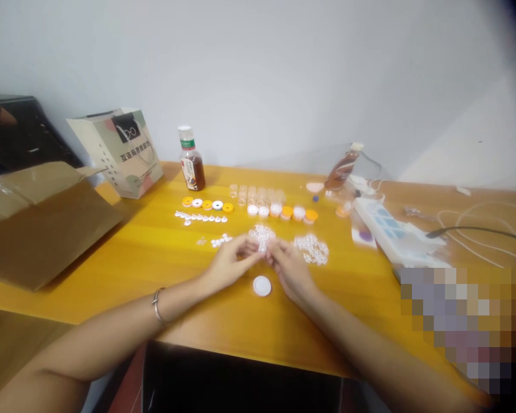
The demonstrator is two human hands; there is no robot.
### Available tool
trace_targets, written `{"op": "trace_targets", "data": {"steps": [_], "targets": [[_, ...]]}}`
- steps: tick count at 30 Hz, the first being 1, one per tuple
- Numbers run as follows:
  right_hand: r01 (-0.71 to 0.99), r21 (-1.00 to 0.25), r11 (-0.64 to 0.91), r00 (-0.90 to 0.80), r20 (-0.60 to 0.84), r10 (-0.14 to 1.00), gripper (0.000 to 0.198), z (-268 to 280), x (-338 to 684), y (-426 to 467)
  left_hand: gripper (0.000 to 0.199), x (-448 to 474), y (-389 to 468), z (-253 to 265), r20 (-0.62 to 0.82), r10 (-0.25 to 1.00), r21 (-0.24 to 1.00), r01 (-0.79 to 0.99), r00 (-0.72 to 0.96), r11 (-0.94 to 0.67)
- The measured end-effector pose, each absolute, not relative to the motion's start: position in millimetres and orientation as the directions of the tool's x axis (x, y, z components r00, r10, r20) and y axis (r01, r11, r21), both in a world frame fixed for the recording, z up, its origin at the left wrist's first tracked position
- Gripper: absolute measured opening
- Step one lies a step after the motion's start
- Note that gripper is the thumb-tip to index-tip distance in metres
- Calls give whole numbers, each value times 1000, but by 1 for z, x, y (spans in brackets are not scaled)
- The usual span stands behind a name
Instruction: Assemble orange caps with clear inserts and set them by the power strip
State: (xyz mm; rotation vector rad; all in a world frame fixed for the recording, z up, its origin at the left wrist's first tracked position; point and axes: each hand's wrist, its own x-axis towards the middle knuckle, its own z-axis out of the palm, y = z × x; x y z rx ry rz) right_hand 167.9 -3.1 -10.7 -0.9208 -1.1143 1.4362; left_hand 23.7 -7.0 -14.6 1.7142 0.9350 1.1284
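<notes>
Over the yellow wooden table, my left hand and my right hand meet fingertip to fingertip. Between them they pinch a small white piece; it is too small and blurred to name. Just behind the fingers lies a heap of small white pieces, partly hidden by the hands. Another heap of white pieces spreads right of my right hand. Small white round pieces lie by my left hand. Nearer to me, a round white disc rests flat below both hands.
Behind the hands stand rows of clear cups, orange and white round caps, and a line of small white parts. Two drink bottles stand farther back. A cardboard box and paper bag occupy the left, a power strip the right.
</notes>
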Motion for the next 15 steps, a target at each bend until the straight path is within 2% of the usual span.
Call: {"op": "trace_targets", "data": {"steps": [4, 9, 15], "targets": [[-155, -988, 8, -216, 42, 975, 22, -5, 174, -2, 14, 19, -2, -17, 282, 914, 930, 151, 291, -335], [-28, -998, 63, -243, 68, 968, 18, 3, 181, 2, 15, 9, 0, -9, 398, 861, 775, 388, 316, -500], [42, -998, -43, -416, -57, 908, 19, -6, 180, 2, 17, 7, 1, -9, 443, 843, 746, 396, 305, -535]]}}
